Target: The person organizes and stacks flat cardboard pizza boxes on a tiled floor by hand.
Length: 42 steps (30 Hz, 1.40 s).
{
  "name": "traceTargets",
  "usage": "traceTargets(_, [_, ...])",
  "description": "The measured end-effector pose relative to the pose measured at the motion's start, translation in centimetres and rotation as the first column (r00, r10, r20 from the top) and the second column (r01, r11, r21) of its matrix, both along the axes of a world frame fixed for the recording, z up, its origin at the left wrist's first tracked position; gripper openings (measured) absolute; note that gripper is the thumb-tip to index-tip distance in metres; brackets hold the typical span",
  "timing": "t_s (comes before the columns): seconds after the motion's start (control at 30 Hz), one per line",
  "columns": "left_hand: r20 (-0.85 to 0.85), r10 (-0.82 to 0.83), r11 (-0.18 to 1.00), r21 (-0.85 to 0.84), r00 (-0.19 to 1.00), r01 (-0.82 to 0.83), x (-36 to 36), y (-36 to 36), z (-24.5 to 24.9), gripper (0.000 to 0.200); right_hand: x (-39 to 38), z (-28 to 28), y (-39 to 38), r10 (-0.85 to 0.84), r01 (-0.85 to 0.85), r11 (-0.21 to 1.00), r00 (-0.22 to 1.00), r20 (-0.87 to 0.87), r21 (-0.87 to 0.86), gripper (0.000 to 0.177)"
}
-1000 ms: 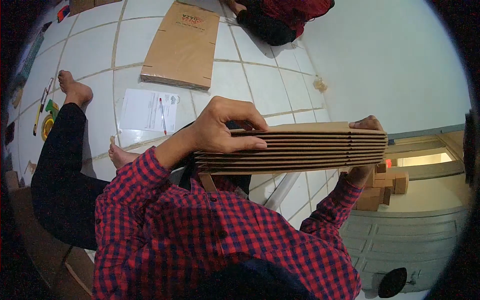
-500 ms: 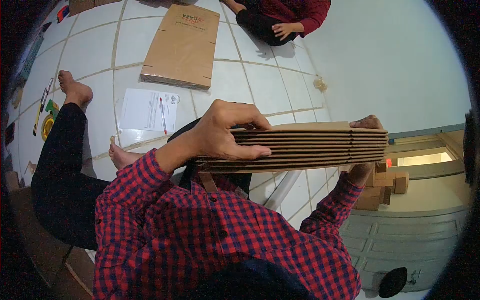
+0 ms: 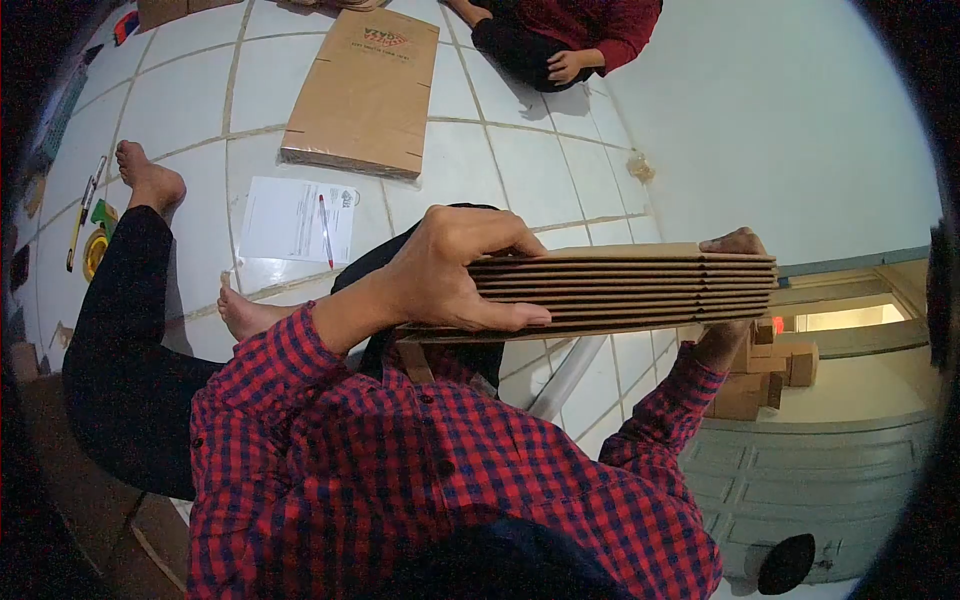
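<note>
A thick stack of flat folded cardboard boxes (image 3: 620,290) is held up in front of my chest, its layered edges facing me. My left hand (image 3: 440,270) clamps the left part, with fingers over the top sheet and the thumb pressed along the lower layers. At the far right end, my right hand (image 3: 737,243) grips the stack; its knuckles show above the top edge and most of its fingers are hidden behind the cardboard. A narrow cardboard flap (image 3: 415,362) hangs below the left end.
On the tiled floor (image 3: 180,100) lie a wrapped pack of printed pizza boxes (image 3: 365,95), a paper sheet (image 3: 285,220) with a red pen (image 3: 326,230), a tape roll (image 3: 96,252) and a cutter (image 3: 85,215). Another person (image 3: 565,45) sits at the back. Cardboard boxes (image 3: 765,375) stand right.
My left thumb has shifted slightly lower and right, and the lower layers sit closer together. The other person's hand has drawn its fingers in. My right hand has hardly moved.
</note>
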<state>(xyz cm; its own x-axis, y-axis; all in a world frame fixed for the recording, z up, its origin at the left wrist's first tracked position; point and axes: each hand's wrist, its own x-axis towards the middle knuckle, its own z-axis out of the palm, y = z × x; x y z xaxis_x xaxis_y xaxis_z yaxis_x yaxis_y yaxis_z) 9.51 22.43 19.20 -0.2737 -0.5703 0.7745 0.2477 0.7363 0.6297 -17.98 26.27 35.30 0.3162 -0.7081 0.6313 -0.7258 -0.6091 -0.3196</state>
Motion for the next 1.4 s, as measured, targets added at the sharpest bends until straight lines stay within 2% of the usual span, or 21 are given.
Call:
traceTargets(0.27, [0.139, 0.085, 0.994, -0.084, 0.987, -0.074, 0.1, 1.3, 1.6, 0.061, 0.0, 0.0, 0.0, -0.039, 0.038, 0.999, 0.998, -0.055, -0.024, 0.041])
traceTargets(0.3, [0.271, 0.087, 0.995, -0.065, 0.959, -0.071, 0.0, 1.6, 1.4, 0.072, 0.2, 0.2, 0.2, -0.041, 0.040, 0.999, 0.998, -0.053, -0.024, 0.041])
traceTargets(0.4, [0.378, 0.080, 0.993, 0.051, 0.922, -0.107, -0.5, 2.0, 1.1, 0.076, -0.2, 0.0, 0.2, -0.082, 0.085, 0.995, 0.994, -0.072, 0.043, 0.041])
traceTargets(0.47, [0.427, 0.085, 0.989, 0.070, 0.900, -0.126, -0.5, 1.9, 0.7, 0.077, -2.9, -1.2, -0.7, 0.018, -0.016, 0.990, 1.000, 0.012, -0.140, 0.052])
traceTargets(0.5, [0.440, 0.085, 0.985, 0.097, 0.894, -0.142, -0.5, 1.7, 0.7, 0.075, -3.0, -0.7, -0.9, -0.017, 0.016, 0.998, 1.000, -0.015, -0.057, 0.066])
traceTargets(0.67, [0.583, 0.077, 0.969, 0.146, 0.808, -0.198, 0.2, -1.5, 1.3, 0.064, -1.9, 2.6, -4.9, -0.015, 0.017, 1.000, 0.997, -0.074, 0.014, 0.067])
traceTargets(0.73, [0.543, 0.091, 0.972, 0.134, 0.835, -0.193, 0.7, -3.4, 4.1, 0.057, 0.4, 5.0, -6.5, -0.193, 0.187, 0.915, 0.981, -0.017, 0.358, 0.061])
traceTargets(0.77, [0.489, 0.045, 0.983, 0.135, 0.871, -0.127, 0.9, -4.7, 5.3, 0.055, 0.1, 4.4, -7.7, -0.196, 0.181, 0.913, 0.981, 0.004, 0.367, 0.061])
traceTargets(0.83, [0.444, -0.001, 0.989, 0.134, 0.896, -0.065, 0.4, -7.0, 6.1, 0.054, -0.7, 3.0, -11.0, -0.302, 0.107, 0.775, 0.928, 0.217, 0.623, 0.046])
traceTargets(0.87, [0.423, -0.202, 0.930, 0.364, 0.883, 0.039, 0.1, -7.9, 5.8, 0.054, -4.3, -0.2, -14.0, -0.362, 0.128, 0.718, 0.908, 0.209, 0.684, 0.046])
traceTargets(0.9, [0.353, -0.386, 0.810, 0.573, 0.852, 0.129, -0.2, -8.7, 5.3, 0.054, -5.3, -3.4, -15.2, -0.236, 0.038, 0.758, 0.947, 0.219, 0.651, 0.051])
traceTargets(0.93, [0.400, -0.418, 0.778, 0.621, 0.816, 0.094, -0.6, -9.5, 3.4, 0.057, -5.8, -5.8, -16.2, -0.445, 0.188, 0.466, 0.894, 0.046, 0.864, 0.055])
traceTargets(0.97, [0.443, -0.444, 0.749, 0.661, 0.778, 0.051, -1.2, -10.7, 0.4, 0.059, -1.8, -8.0, -13.9, -0.439, 0.024, 0.573, 0.853, 0.282, 0.819, 0.057])
traceTargets(1.0, [0.544, -0.446, 0.776, 0.631, 0.710, 0.004, -1.9, -12.2, -3.8, 0.068, -5.4, -14.0, -16.7, -0.537, 0.026, 0.451, 0.806, 0.248, 0.892, 0.061])
traceTargets(1.03, [0.461, -0.504, 0.675, 0.738, 0.730, 0.001, -2.4, -13.1, -8.3, 0.073, -5.3, -16.9, -17.0, -0.546, -0.005, 0.408, 0.800, 0.249, 0.913, 0.063])
traceTargets(1.1, [0.374, -0.532, 0.523, 0.851, 0.759, -0.053, -2.2, -13.1, -13.4, 0.061, -4.0, -20.0, -16.7, -0.599, -0.003, 0.255, 0.785, 0.161, 0.967, 0.059])
traceTargets(1.13, [0.319, -0.587, 0.408, 0.910, 0.744, -0.069, -1.2, -12.6, -12.3, 0.068, -3.6, -21.0, -17.0, -0.633, 0.029, 0.141, 0.771, 0.068, 0.990, 0.055])
traceTargets(1.2, [-0.243, -0.587, -0.116, 0.969, 0.772, 0.217, 1.8, -12.4, -14.6, 0.075, -5.0, -24.1, -18.4, -0.657, -0.093, 0.126, 0.738, 0.153, 0.988, 0.055])
traceTargets(1.27, [-0.357, -0.520, -0.236, 0.933, 0.776, 0.271, 6.0, -11.2, -15.3, 0.076, -5.6, -24.9, -19.1, -0.629, -0.251, 0.187, 0.712, 0.312, 0.950, 0.057])
traceTargets(1.33, [-0.203, -0.631, -0.012, 0.968, 0.749, 0.252, 7.3, -9.0, -13.0, 0.054, -6.0, -25.3, -19.8, -0.631, -0.253, 0.179, 0.712, 0.308, 0.951, 0.061])
traceTargets(1.4, [-0.133, -0.538, -0.099, 0.991, 0.833, 0.094, 6.8, -8.2, -11.7, 0.061, -6.3, -25.1, -20.4, -0.635, -0.250, 0.168, 0.713, 0.299, 0.954, 0.065])
